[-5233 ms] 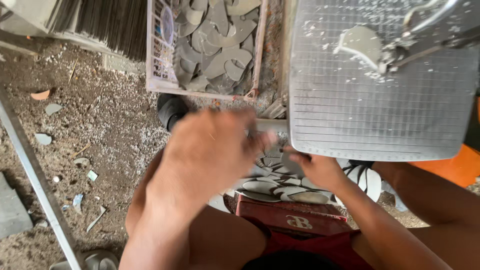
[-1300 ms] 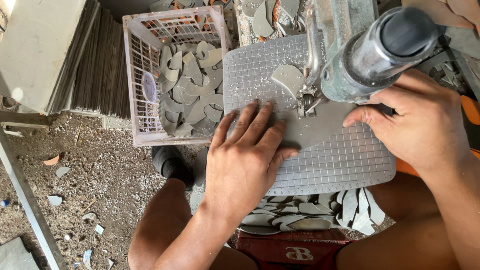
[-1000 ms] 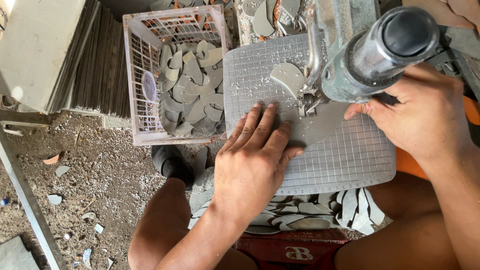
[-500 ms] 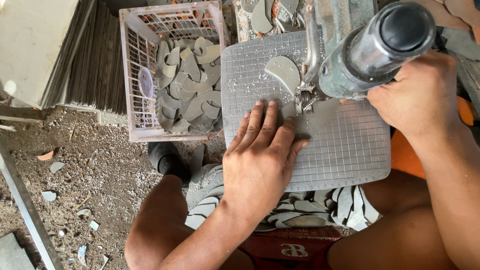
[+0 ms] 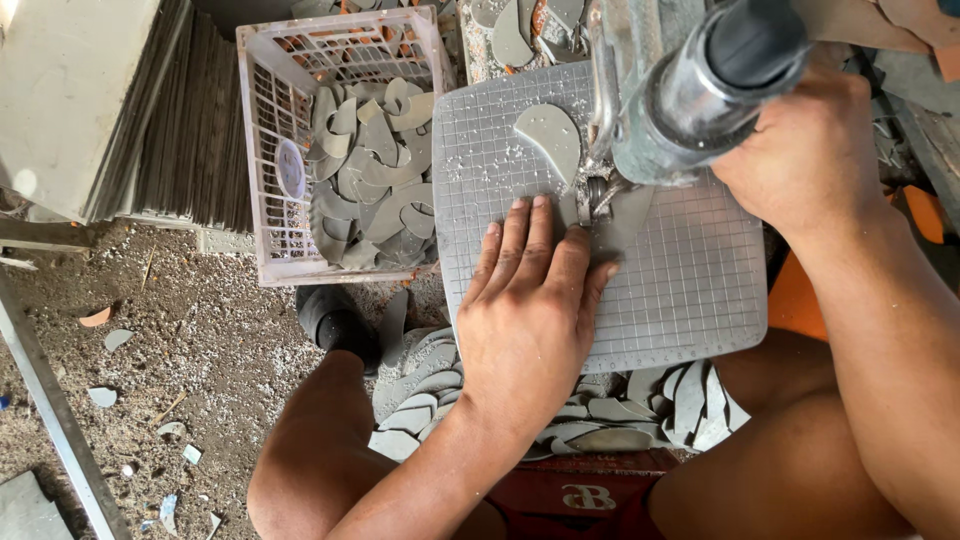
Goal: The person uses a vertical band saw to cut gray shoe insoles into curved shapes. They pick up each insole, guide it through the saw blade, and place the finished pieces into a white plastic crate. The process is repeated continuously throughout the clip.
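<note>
One curved grey piece (image 5: 549, 138) lies lengthwise toward the crate's (image 5: 262, 160) far end.

Your cutting plate (image 5: 690, 290) looks like matt grey metal, scored in a grid (dusty too), the basket (image 5: 275, 140) pale plastic mesh, the cut pieces (image 5: 548, 135) dull, smooth grey.

Left hand (image 5: 530, 300) flat on grid plate (image 5: 690, 290)
</note>
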